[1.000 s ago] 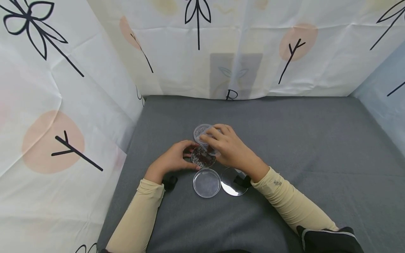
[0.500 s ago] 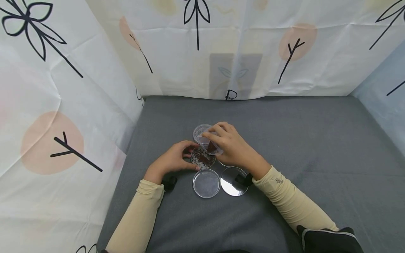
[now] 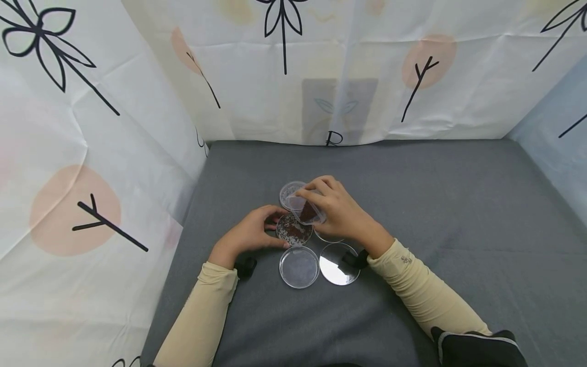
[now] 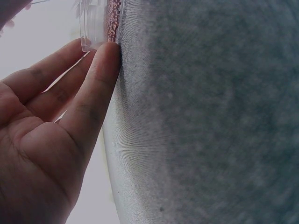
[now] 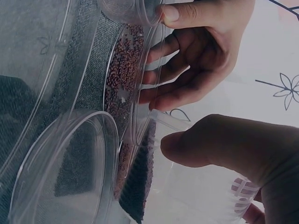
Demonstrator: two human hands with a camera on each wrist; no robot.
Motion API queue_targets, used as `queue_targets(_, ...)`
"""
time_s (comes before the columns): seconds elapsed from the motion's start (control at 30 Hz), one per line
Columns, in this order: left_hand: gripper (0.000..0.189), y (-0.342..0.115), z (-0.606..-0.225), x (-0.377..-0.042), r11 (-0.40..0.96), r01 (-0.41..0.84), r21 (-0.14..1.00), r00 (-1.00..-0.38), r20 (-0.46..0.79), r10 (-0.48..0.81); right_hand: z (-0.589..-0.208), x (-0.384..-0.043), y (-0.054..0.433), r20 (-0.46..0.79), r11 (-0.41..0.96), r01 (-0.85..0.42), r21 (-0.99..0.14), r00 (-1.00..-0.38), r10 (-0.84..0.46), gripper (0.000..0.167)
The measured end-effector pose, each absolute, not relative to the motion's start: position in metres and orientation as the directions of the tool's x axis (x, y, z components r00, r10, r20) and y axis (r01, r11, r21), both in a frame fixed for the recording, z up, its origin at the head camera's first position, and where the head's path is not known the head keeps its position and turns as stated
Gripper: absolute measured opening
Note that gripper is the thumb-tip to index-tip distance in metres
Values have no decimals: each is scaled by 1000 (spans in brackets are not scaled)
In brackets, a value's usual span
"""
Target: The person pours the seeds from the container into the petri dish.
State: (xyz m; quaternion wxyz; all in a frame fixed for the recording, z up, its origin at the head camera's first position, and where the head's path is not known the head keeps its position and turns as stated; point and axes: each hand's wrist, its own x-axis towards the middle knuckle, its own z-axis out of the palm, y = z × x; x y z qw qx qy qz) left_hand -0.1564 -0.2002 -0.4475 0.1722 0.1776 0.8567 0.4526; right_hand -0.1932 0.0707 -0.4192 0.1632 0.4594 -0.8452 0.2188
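My left hand (image 3: 252,230) holds a clear petri dish (image 3: 293,232) of reddish-brown grains, thumb on the near edge and fingers around the far left side. Seen from the right wrist, the thumb and fingers of that left hand (image 5: 205,58) reach the rim. My right hand (image 3: 337,209) grips a clear plastic container (image 3: 311,213) tilted above the dish. Dark red-brown grains (image 5: 148,172) lie inside it, toward its lower side. How the right fingers wrap behind the container is partly hidden. In the left wrist view, the dish (image 4: 100,23) shows only partly.
Close around stand more clear dishes: a far one (image 3: 289,193), a near-left one (image 3: 299,267), a shiny near-right one (image 3: 339,270) and one partly under the right hand (image 3: 327,238). Grey cloth (image 3: 435,204) covers the table, and patterned white cloth (image 3: 247,97) hangs behind it.
My right hand has shifted slightly up and right with the container, and more grains show inside it. The left hand stays at the dish.
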Motion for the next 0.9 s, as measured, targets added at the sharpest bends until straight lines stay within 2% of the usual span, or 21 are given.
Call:
queue_targets(0.27, 81, -200, -447, -156, 533, 136, 835, -878, -147, 455, -421, -196, 75, 441, 495, -821, -286, -571, -692, 82)
queue_targets(0.57, 81, -200, -448, -156, 542, 123, 831, -878, -164, 451, -423, -202, 81, 393, 471, -758, -451, -643, -657, 79)
queue_targets(0.9, 81, -202, -447, -156, 538, 137, 832, -876, -151, 458, -425, -209, 84, 355, 455, -702, -548, -688, -634, 81)
